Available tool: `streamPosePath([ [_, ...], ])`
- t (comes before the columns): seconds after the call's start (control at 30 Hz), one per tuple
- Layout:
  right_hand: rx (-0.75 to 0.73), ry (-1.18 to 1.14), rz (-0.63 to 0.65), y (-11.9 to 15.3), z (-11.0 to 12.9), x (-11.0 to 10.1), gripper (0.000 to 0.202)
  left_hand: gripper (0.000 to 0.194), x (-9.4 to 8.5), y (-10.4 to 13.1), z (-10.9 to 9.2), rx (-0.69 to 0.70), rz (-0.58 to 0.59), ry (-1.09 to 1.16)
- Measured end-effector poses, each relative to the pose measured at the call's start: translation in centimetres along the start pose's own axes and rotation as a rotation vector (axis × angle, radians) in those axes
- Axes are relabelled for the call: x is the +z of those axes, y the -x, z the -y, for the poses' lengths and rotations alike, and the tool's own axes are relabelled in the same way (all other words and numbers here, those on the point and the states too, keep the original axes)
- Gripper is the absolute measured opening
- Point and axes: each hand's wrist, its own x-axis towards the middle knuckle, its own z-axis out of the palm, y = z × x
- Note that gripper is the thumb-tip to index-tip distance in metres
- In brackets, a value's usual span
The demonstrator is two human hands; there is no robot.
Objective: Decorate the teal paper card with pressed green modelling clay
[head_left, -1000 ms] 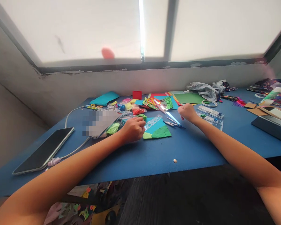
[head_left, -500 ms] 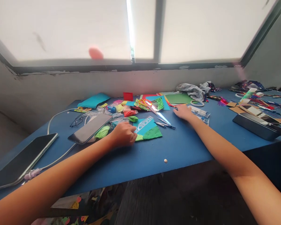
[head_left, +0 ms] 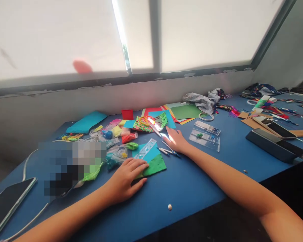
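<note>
My left hand lies open, fingers stretched out, over the lower left part of a blue card with a layer of green clay. Its fingertips appear to touch the clay edge. On the card lies a clear plastic ruler stencil. My right hand is open with fingers spread, beside the blade of the yellow-handled scissors; whether it touches the blade I cannot tell. Just below that hand are several blue-and-white pens. Behind the scissors is a card with green clay texture.
Bags of coloured clay cluster at left, near a blue packet. Coloured paper sheets, a tape roll and clear plastic packs lie at right. A dark phone stand is farther right; a tablet sits at left.
My left hand has uncurled from a loose fist and now lies flat. My right hand has moved left, from beside the clear packs to the scissors. The view has shifted as well.
</note>
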Motion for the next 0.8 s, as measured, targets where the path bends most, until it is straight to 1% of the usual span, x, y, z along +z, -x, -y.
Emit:
streamPosePath([
  [0.1, -0.006, -0.036, -0.015, -0.3, -0.4, 0.3, 0.062, 0.029, 0.0, -0.2, 0.8, 0.034, -0.040, -0.024],
  [0.17, -0.006, -0.069, -0.029, -0.6, -0.9, 0.7, 0.068, 0.028, 0.0, -0.2, 1.4, 0.045, -0.047, -0.043],
  [0.23, -0.022, -0.104, -0.047, -0.8, -1.3, 1.1, 0.070, 0.027, 0.1, -0.2, 1.8, 0.067, -0.086, -0.041],
  [0.3, -0.048, -0.121, -0.043, -0.8, -1.6, 1.2, 0.066, 0.025, 0.1, -0.3, 2.2, 0.089, -0.104, -0.019],
  [0.4, -0.067, -0.114, -0.003, -0.8, -1.7, 0.7, 0.059, 0.022, 0.0, -0.5, 2.6, 0.093, -0.099, 0.034],
  [0.5, -0.060, -0.078, 0.031, -0.7, -1.5, 0.2, 0.058, 0.023, 0.1, -0.4, 2.7, 0.069, -0.148, 0.074],
  [0.6, -0.057, -0.037, 0.052, -0.7, -1.4, 0.0, 0.057, 0.024, 0.6, 0.2, 2.7, 0.023, -0.194, 0.101],
  [0.7, -0.059, -0.012, 0.066, -0.7, -1.5, -0.1, 0.057, 0.024, 1.0, 0.7, 2.6, -0.031, -0.184, 0.120],
  [0.8, -0.064, 0.013, 0.107, -0.7, -1.4, -0.4, 0.058, 0.023, 0.8, 0.3, 2.4, 0.003, -0.141, 0.132],
])
